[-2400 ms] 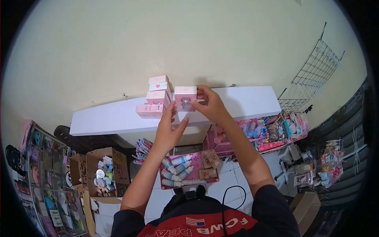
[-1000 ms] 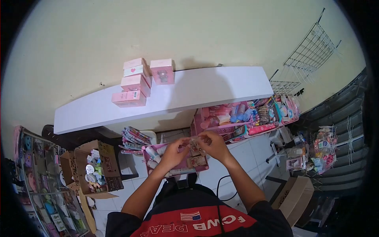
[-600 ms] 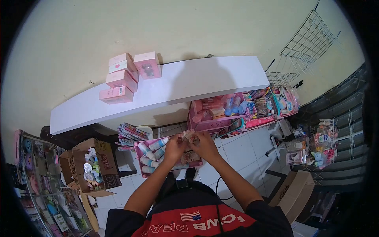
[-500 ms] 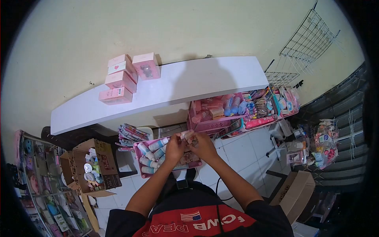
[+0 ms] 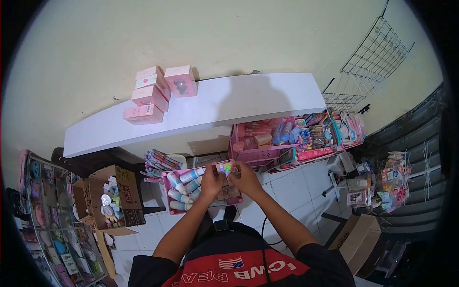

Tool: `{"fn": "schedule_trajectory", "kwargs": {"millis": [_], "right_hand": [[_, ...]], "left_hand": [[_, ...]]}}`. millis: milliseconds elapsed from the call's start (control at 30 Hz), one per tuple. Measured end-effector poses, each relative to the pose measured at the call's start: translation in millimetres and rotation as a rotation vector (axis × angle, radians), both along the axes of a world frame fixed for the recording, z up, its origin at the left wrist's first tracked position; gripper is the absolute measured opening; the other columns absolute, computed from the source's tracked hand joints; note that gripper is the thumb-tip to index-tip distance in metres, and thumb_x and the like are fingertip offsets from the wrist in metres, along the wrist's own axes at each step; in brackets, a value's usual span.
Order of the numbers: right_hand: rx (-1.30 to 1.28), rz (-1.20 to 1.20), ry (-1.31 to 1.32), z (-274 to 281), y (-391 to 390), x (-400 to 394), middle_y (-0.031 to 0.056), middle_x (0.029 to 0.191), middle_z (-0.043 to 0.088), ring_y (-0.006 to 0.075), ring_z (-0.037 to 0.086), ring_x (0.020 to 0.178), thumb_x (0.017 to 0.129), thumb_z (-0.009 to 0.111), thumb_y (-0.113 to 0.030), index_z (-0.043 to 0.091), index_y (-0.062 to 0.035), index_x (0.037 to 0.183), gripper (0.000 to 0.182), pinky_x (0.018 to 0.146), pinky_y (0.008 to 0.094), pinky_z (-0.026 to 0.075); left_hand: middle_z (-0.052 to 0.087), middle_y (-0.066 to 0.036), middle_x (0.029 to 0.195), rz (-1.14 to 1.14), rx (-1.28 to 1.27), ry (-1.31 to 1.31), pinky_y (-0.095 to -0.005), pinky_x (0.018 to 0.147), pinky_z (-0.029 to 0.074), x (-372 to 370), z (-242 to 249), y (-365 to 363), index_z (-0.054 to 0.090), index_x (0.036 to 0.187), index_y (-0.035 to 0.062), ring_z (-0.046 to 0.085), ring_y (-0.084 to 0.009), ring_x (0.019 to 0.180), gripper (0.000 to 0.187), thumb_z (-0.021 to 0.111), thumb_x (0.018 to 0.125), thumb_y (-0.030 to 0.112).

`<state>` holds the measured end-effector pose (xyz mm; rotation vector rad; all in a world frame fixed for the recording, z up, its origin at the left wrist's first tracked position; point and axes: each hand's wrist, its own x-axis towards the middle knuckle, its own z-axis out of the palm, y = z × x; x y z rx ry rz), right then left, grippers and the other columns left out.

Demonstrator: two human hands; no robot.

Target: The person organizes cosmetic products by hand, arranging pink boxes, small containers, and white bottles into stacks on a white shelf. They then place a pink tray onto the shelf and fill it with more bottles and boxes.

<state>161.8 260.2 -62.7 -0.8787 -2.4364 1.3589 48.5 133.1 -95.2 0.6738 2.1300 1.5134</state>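
Both hands meet over the right part of a pink basket. Between their fingertips is a small clear item with glowing green and multicoloured light; its exact kind is too small to tell. My left hand pinches it from the left, fingers closed. My right hand is curled around its right side. In the basket's left half lie several white bottles with blue labels. Below my hands, its right half holds small packaged items, partly hidden.
A white shelf with pink boxes runs ahead. Bundled pens stand left of the basket, near an open cardboard box and a glass display case. To the right are filled pink crates and another cardboard box.
Coloured light now glows from the small item between my fingers, where none showed before. My hands have shifted only slightly, and the camera view has moved a little.
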Motion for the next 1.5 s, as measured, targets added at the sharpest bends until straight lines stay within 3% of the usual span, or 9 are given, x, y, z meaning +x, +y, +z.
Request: {"fn": "schedule_trajectory", "kwargs": {"millis": [167,333,400,467,800,867,1133,1267,1500], "right_hand": [[-0.154,-0.041,0.059,-14,8,3,0.0181,0.114,0.070,0.0246,0.072,0.096,0.086,0.080,-0.013,0.053,-0.0035,0.132,0.054,0.085,0.0368,0.056],[-0.353,-0.066,0.023,6,17,9,0.0155,0.115,0.069,0.0202,0.069,0.096,0.088,0.079,-0.007,0.049,-0.0015,0.140,0.060,0.084,0.0345,0.057],[-0.446,-0.048,0.045,8,23,13,0.0144,0.116,0.069,0.0189,0.068,0.096,0.089,0.078,-0.006,0.049,-0.0003,0.142,0.061,0.085,0.0339,0.057],[-0.540,-0.017,0.124,30,27,17,0.0120,0.118,0.068,0.0173,0.066,0.100,0.092,0.076,-0.005,0.047,0.0017,0.144,0.061,0.086,0.0328,0.057],[-0.389,0.111,0.493,153,69,-17,0.0129,0.122,0.067,0.0173,0.066,0.108,0.094,0.073,-0.002,0.046,-0.0014,0.144,0.057,0.089,0.0324,0.057],[-0.276,0.097,0.509,178,81,-34,0.0129,0.121,0.067,0.0174,0.067,0.109,0.094,0.071,0.000,0.045,-0.0023,0.143,0.055,0.090,0.0324,0.057],[-0.002,0.113,0.564,201,144,-113,0.0123,0.116,0.067,0.0181,0.067,0.104,0.094,0.070,-0.002,0.048,-0.0026,0.138,0.050,0.087,0.0336,0.057],[0.090,0.130,0.570,195,172,-135,0.0104,0.111,0.067,0.0186,0.067,0.101,0.093,0.070,-0.001,0.051,-0.0042,0.134,0.046,0.086,0.0340,0.056],[0.063,0.184,0.580,189,186,-147,0.0107,0.112,0.068,0.0189,0.068,0.099,0.093,0.069,0.000,0.052,-0.0052,0.131,0.042,0.087,0.0348,0.057]], "left_hand": [[0.071,-0.013,0.098,-0.001,0.020,-0.066,-0.0347,0.079,0.058,3,10,-3,0.050,0.135,0.0001,0.073,-0.0220,0.089,0.048,0.070,0.091,-0.002],[0.068,-0.010,0.101,-0.010,0.016,-0.071,-0.0314,0.078,0.057,-2,11,-10,0.050,0.138,0.0003,0.070,-0.0175,0.087,0.054,0.074,0.090,-0.003],[0.064,-0.008,0.109,-0.102,0.171,-0.270,-0.0296,0.085,0.055,-7,10,-16,0.049,0.142,0.0012,0.066,-0.0153,0.098,0.054,0.071,0.093,-0.005],[0.064,-0.007,0.110,-0.100,0.244,-0.265,-0.0287,0.085,0.055,-8,20,-20,0.050,0.142,0.0019,0.065,-0.0150,0.099,0.054,0.070,0.093,-0.005],[0.060,-0.006,0.119,-0.079,0.465,-0.074,-0.0261,0.086,0.054,-58,173,5,0.052,0.145,0.0060,0.059,-0.0114,0.105,0.050,0.065,0.097,-0.004],[0.058,-0.007,0.123,-0.042,0.426,0.146,-0.0277,0.088,0.055,-75,193,19,0.056,0.142,0.0062,0.058,-0.0131,0.109,0.047,0.066,0.097,-0.003],[0.056,-0.017,0.122,0.016,0.443,0.485,-0.0370,0.093,0.058,-127,214,103,0.054,0.138,0.0038,0.064,-0.0267,0.112,0.042,0.060,0.097,-0.006],[0.056,-0.019,0.119,0.044,0.463,0.511,-0.0373,0.090,0.059,-130,214,126,0.053,0.134,0.0020,0.067,-0.0287,0.109,0.038,0.057,0.097,-0.008],[0.057,-0.023,0.120,0.155,0.400,0.617,-0.0451,0.096,0.049,-133,209,141,0.053,0.132,0.0003,0.059,-0.0417,0.111,0.043,0.057,0.091,-0.010]]}}
